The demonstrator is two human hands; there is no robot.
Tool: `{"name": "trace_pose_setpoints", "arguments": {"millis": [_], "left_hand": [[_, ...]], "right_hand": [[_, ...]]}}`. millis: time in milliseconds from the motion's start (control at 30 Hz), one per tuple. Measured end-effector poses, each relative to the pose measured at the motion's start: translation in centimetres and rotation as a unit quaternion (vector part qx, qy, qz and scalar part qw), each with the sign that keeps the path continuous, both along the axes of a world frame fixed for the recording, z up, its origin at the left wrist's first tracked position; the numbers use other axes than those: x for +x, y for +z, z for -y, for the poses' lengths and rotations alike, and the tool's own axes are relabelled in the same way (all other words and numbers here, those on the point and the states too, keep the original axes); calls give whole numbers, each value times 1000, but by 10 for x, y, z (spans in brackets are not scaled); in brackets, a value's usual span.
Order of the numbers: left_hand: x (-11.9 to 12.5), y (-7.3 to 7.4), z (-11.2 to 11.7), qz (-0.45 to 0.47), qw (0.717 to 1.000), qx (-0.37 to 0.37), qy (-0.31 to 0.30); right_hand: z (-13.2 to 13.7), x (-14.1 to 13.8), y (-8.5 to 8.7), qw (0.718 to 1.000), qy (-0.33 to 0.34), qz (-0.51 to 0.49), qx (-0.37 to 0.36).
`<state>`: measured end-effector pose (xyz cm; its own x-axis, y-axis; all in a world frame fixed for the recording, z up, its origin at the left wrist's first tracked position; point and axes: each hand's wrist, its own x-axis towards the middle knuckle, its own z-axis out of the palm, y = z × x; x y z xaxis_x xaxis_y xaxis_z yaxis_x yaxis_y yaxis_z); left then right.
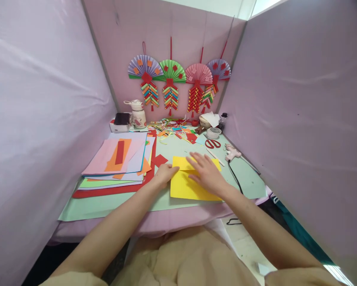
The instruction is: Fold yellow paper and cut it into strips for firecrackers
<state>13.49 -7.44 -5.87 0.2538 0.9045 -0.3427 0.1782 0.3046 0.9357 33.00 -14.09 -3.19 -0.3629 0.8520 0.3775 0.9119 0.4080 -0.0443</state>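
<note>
A yellow sheet of paper (186,188) lies folded on the pale green mat (107,204) near the table's front edge. My left hand (165,174) grips the sheet's left edge, fingers curled onto it. My right hand (206,171) lies flat on top of the yellow sheet, fingers stretched out and pressing along the fold. Both forearms reach in from the bottom of the view.
A stack of coloured paper sheets (118,163) lies to the left. Red scissors (212,143), a tape roll (213,132), a glue gun (232,152) with black cord and paper scraps (172,129) sit behind. A white jar (138,113) stands at the back. Paper fans (178,73) hang on the pink wall.
</note>
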Motion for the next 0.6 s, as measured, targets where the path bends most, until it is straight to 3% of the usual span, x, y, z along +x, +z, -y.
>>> {"name": "trace_pose_setpoints", "arguments": {"millis": [100, 200, 433, 533, 600], "left_hand": [[5, 0, 2, -4, 1000, -20, -6], [8, 5, 2, 7, 999, -46, -22], [-10, 14, -12, -7, 993, -103, -49], [-22, 18, -6, -151, 985, 8, -82], [-22, 18, 8, -301, 930, 188, -92]], "right_hand": [[2, -14, -26, 997, -3, 41, -69], [-2, -10, -43, 994, -9, 44, -103], [-4, -4, -47, 991, 1, 17, -135], [-4, -5, -46, 989, 2, 13, -144], [-4, -5, -46, 989, 2, 12, -146]]}}
